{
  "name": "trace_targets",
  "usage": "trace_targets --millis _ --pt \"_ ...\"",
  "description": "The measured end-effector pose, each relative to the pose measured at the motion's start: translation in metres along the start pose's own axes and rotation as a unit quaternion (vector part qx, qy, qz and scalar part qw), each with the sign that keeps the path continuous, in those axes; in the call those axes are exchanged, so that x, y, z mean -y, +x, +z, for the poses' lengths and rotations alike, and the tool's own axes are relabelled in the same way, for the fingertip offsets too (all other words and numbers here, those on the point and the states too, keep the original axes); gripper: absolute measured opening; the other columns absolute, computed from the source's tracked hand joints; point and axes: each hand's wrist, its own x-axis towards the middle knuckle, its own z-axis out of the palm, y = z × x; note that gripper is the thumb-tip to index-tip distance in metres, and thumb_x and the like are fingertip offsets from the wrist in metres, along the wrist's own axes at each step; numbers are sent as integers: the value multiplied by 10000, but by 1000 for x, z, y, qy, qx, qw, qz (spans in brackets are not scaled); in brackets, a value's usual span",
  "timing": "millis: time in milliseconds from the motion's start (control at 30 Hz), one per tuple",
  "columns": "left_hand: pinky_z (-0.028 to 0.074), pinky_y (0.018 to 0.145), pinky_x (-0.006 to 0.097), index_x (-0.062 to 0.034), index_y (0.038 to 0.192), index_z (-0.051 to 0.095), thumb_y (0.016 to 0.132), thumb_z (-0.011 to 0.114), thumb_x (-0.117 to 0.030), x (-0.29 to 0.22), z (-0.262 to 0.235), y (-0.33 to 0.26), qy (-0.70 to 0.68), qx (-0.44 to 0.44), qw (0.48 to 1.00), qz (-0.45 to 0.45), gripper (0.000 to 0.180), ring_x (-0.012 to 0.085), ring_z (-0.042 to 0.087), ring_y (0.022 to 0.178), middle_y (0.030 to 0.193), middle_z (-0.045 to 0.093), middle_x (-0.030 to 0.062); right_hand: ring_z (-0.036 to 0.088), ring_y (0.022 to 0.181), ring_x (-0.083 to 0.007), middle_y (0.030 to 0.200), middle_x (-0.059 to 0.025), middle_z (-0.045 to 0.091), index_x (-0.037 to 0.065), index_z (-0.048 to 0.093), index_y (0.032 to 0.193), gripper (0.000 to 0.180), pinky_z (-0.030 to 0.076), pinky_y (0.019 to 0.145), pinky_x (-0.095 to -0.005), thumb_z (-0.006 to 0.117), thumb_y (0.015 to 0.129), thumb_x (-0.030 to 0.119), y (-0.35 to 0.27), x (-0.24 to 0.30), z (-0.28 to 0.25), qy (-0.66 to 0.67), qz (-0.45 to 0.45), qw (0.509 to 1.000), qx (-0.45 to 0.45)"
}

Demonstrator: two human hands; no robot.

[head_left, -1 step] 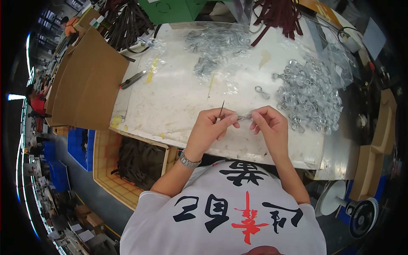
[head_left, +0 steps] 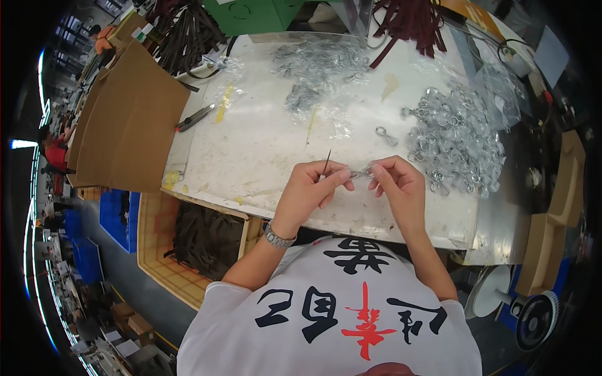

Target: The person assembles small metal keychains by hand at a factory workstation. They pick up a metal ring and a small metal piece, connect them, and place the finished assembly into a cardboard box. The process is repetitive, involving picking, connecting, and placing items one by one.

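Over the near part of the white worktable [head_left: 251, 160], both my hands meet around a small metal clasp [head_left: 362, 173], mostly hidden by fingertips. My left hand [head_left: 313, 183] is closed, pinching the clasp's left side. A thin, dark, pointed tool [head_left: 327, 160] sticks up from between its fingers; its kind is unclear. With thumb and fingers pinched together, my right hand [head_left: 399, 183] grips the clasp's other side. Just beyond lies a single metal snap hook [head_left: 385, 135] in clear wrap. A heap of similar wrapped hooks [head_left: 461, 141] spreads to the right.
Crumpled clear plastic bags [head_left: 320, 69] lie at the table's far middle. A utility knife [head_left: 195, 118] rests near a cardboard box [head_left: 132, 119] on the left. Dark and maroon straps [head_left: 411, 25] hang at the back. A yellow crate [head_left: 163, 263] holds dark straps below the left edge.
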Motion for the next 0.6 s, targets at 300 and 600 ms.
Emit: trace_targets --millis 300,600 --pt "325 468 197 14 991 748 1053 681 -183 12 5 -1 33 -41 998 25 216 19 448 512 812 735 51 676 706 -85 855 -43 728 -51 720 1009 161 525 637 -237 660 1054 91 -3 13 6 -64 -35 996 -45" --pt "315 439 195 8 1021 696 1108 601 -245 26 9 1 -80 -18 997 -7 283 35 444 474 798 708 85 643 620 -74 757 -45 706 -21 709 1016 105 496 556 -246 664 1044 70 -3 19 8 -135 -71 986 -70"
